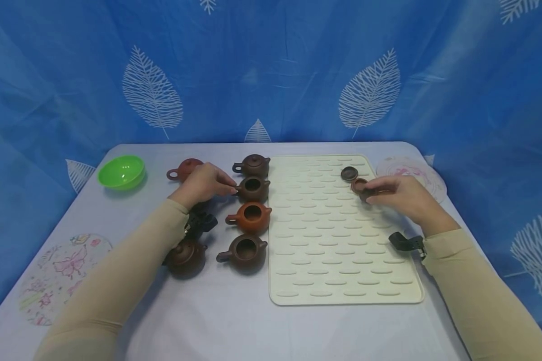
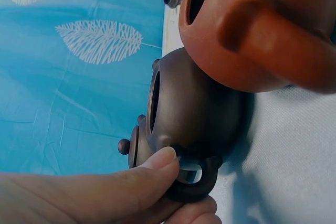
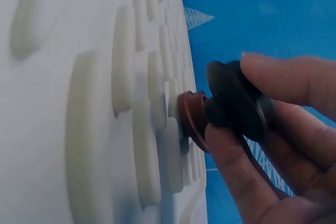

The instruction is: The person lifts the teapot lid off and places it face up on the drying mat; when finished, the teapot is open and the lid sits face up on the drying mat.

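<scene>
My left hand (image 1: 206, 184) pinches the loop handle of a dark brown teapot (image 2: 189, 108), whose mouth is uncovered. That teapot stands in a column between a lidded dark teapot (image 1: 255, 164) and an uncovered orange-brown teapot (image 1: 254, 224). Nearest in the same column is another uncovered brown teapot (image 1: 248, 256). Over at the far right of the cream mat (image 1: 316, 240), my right hand (image 1: 402, 195) holds a dark teapot lid (image 3: 239, 98) between thumb and fingers. Close by it on the mat lie a reddish-brown lid (image 3: 193, 119) and a dark lid (image 1: 350, 173).
Left of the column are a lidded reddish teapot (image 1: 185, 168) and a lidded brown teapot (image 1: 186, 259), both partly covered by my left arm. A green bowl (image 1: 122, 173) stands at the back left. Patterned round mats (image 1: 68, 271) lie at both sides.
</scene>
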